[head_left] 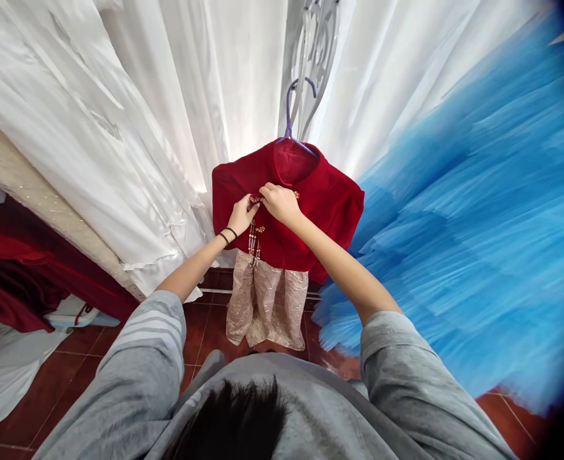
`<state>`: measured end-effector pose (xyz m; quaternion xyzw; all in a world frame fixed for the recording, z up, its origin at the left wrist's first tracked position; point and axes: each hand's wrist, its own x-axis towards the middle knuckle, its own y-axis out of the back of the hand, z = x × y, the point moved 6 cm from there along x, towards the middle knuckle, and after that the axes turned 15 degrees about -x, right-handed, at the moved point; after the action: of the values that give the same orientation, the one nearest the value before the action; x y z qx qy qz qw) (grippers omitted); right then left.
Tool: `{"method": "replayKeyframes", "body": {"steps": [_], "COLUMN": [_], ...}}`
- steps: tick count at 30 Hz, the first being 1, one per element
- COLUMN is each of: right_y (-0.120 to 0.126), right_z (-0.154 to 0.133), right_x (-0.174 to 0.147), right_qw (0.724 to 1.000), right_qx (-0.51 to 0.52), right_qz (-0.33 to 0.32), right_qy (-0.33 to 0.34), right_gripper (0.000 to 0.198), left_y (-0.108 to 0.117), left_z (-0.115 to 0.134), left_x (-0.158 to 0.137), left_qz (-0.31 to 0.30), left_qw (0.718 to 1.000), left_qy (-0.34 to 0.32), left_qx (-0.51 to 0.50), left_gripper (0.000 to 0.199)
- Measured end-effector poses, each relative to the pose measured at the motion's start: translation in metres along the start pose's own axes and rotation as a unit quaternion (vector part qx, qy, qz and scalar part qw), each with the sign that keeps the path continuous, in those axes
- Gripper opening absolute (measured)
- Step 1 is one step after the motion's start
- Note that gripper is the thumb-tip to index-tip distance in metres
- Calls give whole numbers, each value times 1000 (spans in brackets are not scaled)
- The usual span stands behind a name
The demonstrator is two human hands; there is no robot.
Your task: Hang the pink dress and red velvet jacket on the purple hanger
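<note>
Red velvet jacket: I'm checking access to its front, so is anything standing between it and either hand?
Nothing visible does: the left hand and right hand meet at the front of the red velvet jacket. The beaded tassel hangs below them, and the blue tulle lies off to the right.

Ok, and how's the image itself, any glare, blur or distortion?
Head view: brightness washes out detail in the white drapes; head view: the blue tulle looks soft and stretched, beside a dark, blurred right edge; head view: the red top looks fairly sharp.
</note>
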<state>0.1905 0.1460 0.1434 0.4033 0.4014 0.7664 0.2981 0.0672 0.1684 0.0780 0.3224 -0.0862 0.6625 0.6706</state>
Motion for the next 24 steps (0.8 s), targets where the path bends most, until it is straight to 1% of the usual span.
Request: {"method": "replayKeyframes", "body": {"steps": [2,4,5,8,10,11,12,13,15,16,17,18,21,22,24], "right_y": [3,2,0,-14,-29,-36,-42,-47,-51,-50,-48,-45,-34,-31,-30], "right_z": [3,9,12,21,28,32,36,41,49,51,52,52,35,26,4], "right_x": [-6,-21,-31,-64,-83,-89,-93,-95,-95,-94,-91,-89,-80,-78,-74], "right_qw": [1000,999,997,992,990,990,990,991,992,992,992,991,983,978,967], "right_qx": [-3,-6,-7,-12,-17,-19,-20,-22,-29,-33,-38,-42,-43,-41,-36], "right_qz": [19,52,72,128,141,138,131,122,113,113,118,126,153,155,133], "right_qy": [2,6,8,-1,-22,-32,-42,-49,-50,-41,-26,-7,89,131,214], "right_gripper": [32,33,39,64,70,69,65,59,46,41,38,37,33,32,32], "left_y": [2,9,13,23,29,34,41,51,74,85,93,98,109,115,131], "left_z": [-3,4,9,21,16,10,3,-2,-9,-11,-12,-12,-7,-4,1], "left_x": [9,14,14,4,-2,-3,-2,1,8,12,17,24,41,44,43], "left_qz": [-1,-10,-22,-60,-69,-58,-26,27,167,221,245,243,183,182,218], "left_qw": [1000,1000,999,979,965,963,964,966,957,950,948,953,975,976,972], "left_qy": [17,6,-16,-120,-157,-159,-157,-154,-147,-140,-129,-114,-71,-62,-44], "left_qx": [-23,9,42,151,197,208,211,207,187,173,158,142,107,100,75], "left_gripper": [10,12,15,35,55,64,71,75,81,81,79,75,49,44,39]}}
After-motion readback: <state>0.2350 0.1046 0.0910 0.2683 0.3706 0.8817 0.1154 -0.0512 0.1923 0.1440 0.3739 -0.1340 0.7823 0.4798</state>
